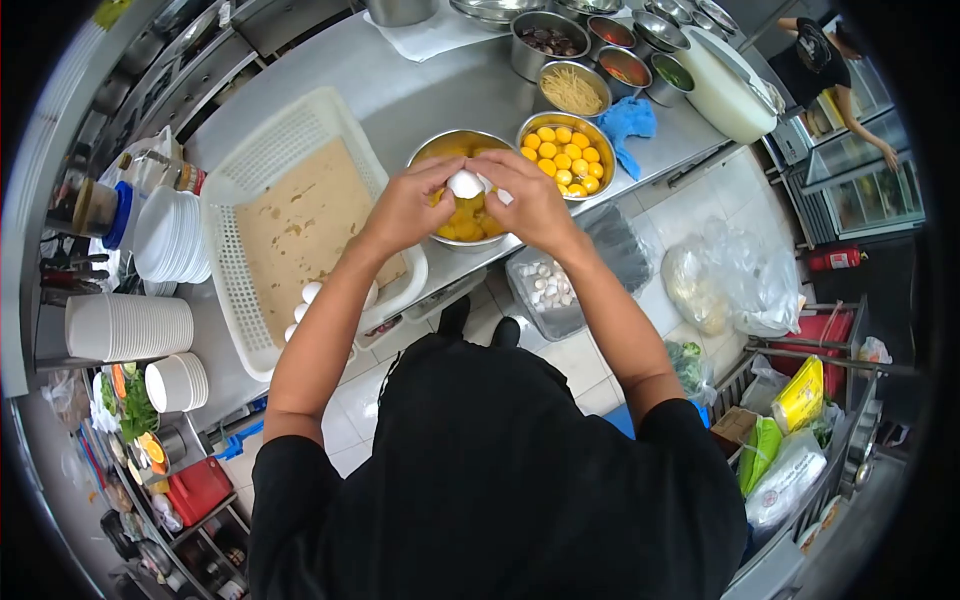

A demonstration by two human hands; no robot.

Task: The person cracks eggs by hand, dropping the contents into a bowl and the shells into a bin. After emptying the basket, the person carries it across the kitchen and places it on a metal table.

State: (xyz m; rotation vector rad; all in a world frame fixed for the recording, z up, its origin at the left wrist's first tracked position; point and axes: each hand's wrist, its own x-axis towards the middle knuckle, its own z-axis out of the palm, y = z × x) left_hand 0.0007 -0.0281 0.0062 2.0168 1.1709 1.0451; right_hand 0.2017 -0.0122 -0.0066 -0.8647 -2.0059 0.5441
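Note:
Both hands meet over a metal bowl (418,156) that has yellow egg in it. My left hand (408,205) and my right hand (528,198) are closed round a white egg (465,184), fingertips together on top of it; a white piece of shell shows under the right fingers. To the right stands a second metal bowl (608,158) full of whole yolks (565,160). At my left forearm, a few white eggs (311,292) lie in the near corner of a cream plastic basket (222,250) lined with brown cardboard.
A grey bin of eggshells (550,288) stands on the floor below the counter. Behind the yolks are a bowl of yellow strips (571,90), a blue cloth (628,122) and several metal pots. Stacked white containers (128,327) line the left side. Another person (815,60) reaches toward a fridge.

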